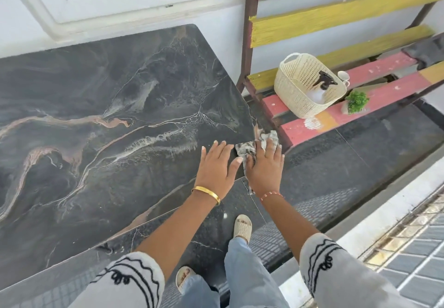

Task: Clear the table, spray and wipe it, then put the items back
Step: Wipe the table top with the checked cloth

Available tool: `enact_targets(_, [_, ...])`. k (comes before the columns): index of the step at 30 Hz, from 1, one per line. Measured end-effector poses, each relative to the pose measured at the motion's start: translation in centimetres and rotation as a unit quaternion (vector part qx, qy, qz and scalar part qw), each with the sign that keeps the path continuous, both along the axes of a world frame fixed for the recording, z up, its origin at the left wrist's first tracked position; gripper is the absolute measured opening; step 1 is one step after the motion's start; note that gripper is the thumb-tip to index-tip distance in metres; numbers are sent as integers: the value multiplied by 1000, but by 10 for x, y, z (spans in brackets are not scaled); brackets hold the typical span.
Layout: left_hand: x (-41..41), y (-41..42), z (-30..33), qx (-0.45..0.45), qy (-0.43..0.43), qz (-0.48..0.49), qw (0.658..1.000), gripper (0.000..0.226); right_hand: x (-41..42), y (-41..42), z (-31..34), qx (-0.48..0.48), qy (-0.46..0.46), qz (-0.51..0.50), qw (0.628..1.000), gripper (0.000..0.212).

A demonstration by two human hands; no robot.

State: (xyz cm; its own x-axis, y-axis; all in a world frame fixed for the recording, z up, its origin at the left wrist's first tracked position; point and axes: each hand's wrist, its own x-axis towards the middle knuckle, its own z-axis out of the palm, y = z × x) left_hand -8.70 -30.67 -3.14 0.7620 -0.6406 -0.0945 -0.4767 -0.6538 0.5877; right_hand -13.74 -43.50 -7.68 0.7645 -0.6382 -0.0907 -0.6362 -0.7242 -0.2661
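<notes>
The dark marble-patterned table fills the left of the view, its top bare. My right hand presses a crumpled grey-white cloth onto the table's near right corner, part of the cloth hanging past the edge. My left hand lies flat on the tabletop just left of it, fingers spread, holding nothing. On the bench to the right, a cream woven basket holds a spray bottle with a black trigger.
A pink and yellow slatted bench stands right of the table. On it are a white mug, a small green plant and a dark cloth. A white wall with a window runs behind. My feet stand on dark floor.
</notes>
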Motion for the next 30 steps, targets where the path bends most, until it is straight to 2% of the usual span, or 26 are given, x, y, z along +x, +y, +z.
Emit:
enact_targets(2, [7, -8, 0, 8, 0, -2, 1000, 68, 14, -1, 4, -10, 34, -28, 999, 56])
enact_targets(7, [24, -22, -7, 28, -1, 17, 999, 53, 28, -8, 6, -34, 67, -13, 997, 58])
enact_targets(11, [29, -29, -13, 47, -2, 30, 998, 67, 78, -34, 10, -45, 82, 1, 996, 60])
enact_targets(14, [33, -31, -16, 52, -9, 41, 998, 78, 99, -46, 8, -38, 53, 28, 997, 59])
enact_targets(16, [38, -32, -15, 56, -15, 48, 997, 81, 96, -50, 9, -22, 27, 39, 999, 58])
enact_targets(21, [41, -42, -15, 72, -9, 53, 996, 66, 76, -56, 8, -7, 6, 61, 998, 58])
enact_targets(25, [28, -44, -15, 66, -15, 31, 997, 52, 39, -51, 7, -3, 19, 33, 999, 57])
enact_targets(30, [5, -35, -6, 55, -19, -4, 998, 66, -5, -45, 10, 22, 38, -11, 999, 55])
